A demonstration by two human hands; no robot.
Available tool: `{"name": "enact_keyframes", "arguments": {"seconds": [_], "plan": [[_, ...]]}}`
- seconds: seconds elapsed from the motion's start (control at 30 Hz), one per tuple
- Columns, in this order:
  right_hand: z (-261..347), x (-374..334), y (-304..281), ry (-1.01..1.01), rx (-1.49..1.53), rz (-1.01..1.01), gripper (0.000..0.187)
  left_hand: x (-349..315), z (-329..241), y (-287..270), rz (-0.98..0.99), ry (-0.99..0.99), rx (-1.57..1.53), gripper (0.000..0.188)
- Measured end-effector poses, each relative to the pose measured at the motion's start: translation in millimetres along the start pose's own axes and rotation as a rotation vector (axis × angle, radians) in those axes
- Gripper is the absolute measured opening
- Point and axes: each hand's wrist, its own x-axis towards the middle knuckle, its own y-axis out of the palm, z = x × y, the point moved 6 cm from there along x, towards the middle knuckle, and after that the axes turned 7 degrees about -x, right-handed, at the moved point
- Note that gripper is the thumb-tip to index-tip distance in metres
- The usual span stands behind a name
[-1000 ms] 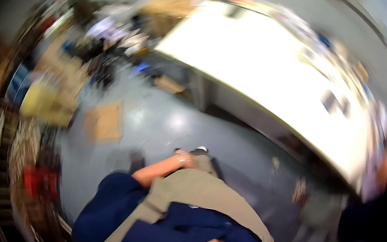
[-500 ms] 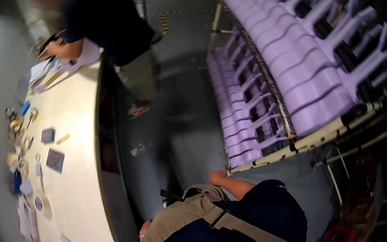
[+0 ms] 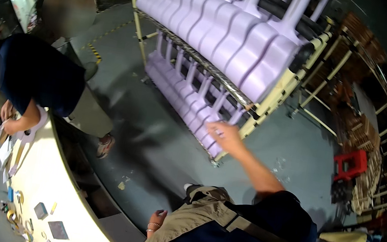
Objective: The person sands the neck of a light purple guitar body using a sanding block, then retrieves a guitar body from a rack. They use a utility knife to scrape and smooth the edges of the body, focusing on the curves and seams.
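My right hand [image 3: 223, 136] reaches forward with fingers apart and nothing visible in it. It overlaps the near end of a lower row of lilac guitar-shaped bodies [image 3: 178, 86]; whether it touches one I cannot tell. Above it, a second row of glossy lilac guitar-shaped bodies [image 3: 213, 21] stands packed side by side, their necks pointing up and away. A cream-coloured tube rack [image 3: 275, 108] carries both rows. My left hand [image 3: 157, 217], with bracelets at the wrist, hangs low beside my trousers. Its fingers are loosely extended and seem to hold nothing.
A pale workbench [image 3: 66, 202] curves along the left, bearing sanding blocks [image 3: 41, 210], tape rolls and small tools. Another person [image 3: 45, 76] bends over its far end, hands at a lilac piece [image 3: 37, 125]. A red stool [image 3: 350, 165] and stacked wooden pieces [image 3: 363, 139] stand right.
My view has swung right and nearer the rack. My right arm has stretched forward from beside my body to the lower row. My left hand shows more fully.
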Motion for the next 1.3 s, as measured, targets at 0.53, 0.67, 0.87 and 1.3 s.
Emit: {"name": "enact_keyframes", "arguments": {"seconds": [0.53, 0.67, 0.87, 1.3], "plan": [[-173.1, 321.7, -435.0, 0.627, -0.238, -0.619, 0.064, -15.6, 132.5, 16.6, -0.339, -0.286, -0.644, 0.043], [-190.1, 314.3, -432.6, 0.602, -0.255, -0.584, 0.067, -49.4, 175.4, 26.2, -0.355, -0.45, -0.576, 0.042], [-165.8, 312.4, -440.2, 0.507, -0.233, -0.536, 0.096, -59.0, 193.8, 45.6, -0.333, -0.53, -0.591, 0.04], [56.8, 249.5, -325.9, 0.062, -0.645, -0.616, 0.083, -21.5, 131.0, -1.8, -0.325, -0.42, -0.638, 0.038]]}}
